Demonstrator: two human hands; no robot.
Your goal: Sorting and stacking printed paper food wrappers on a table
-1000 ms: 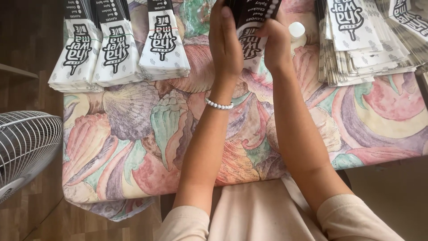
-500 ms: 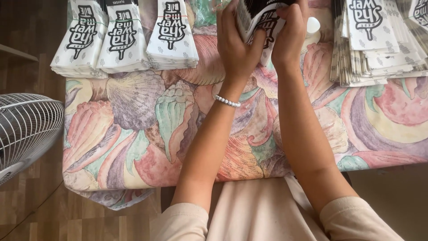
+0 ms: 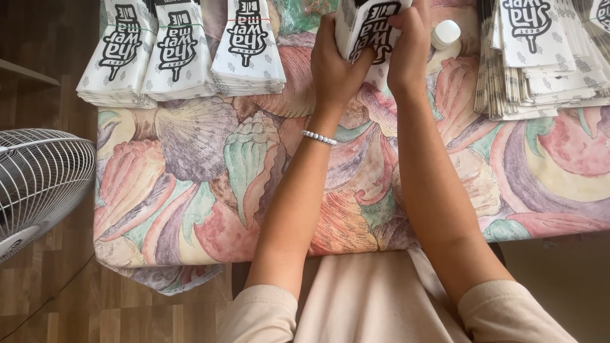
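Note:
Both hands grip one bundle of white paper bags with black lettering point(image 3: 367, 30) at the far middle of the table. My left hand point(image 3: 332, 63), with a white bead bracelet on its wrist, wraps the bundle's left side. My right hand point(image 3: 410, 54) closes on its right side. The bundle's top is cut off by the frame edge. Three banded bundles of the same bags point(image 3: 181, 54) lie side by side at the far left. A loose, fanned stack of the bags point(image 3: 540, 57) lies at the far right.
The table wears a pastel seashell-print cloth point(image 3: 210, 184). A small white cap or jar point(image 3: 446, 33) sits just right of my right hand. A white fan's grille point(image 3: 38, 184) stands at the left over a wooden floor point(image 3: 76, 305).
The view has shifted so the bags and hands sit lower in the picture. Both hands stay closed on the bundle, which has turned a little upright between them.

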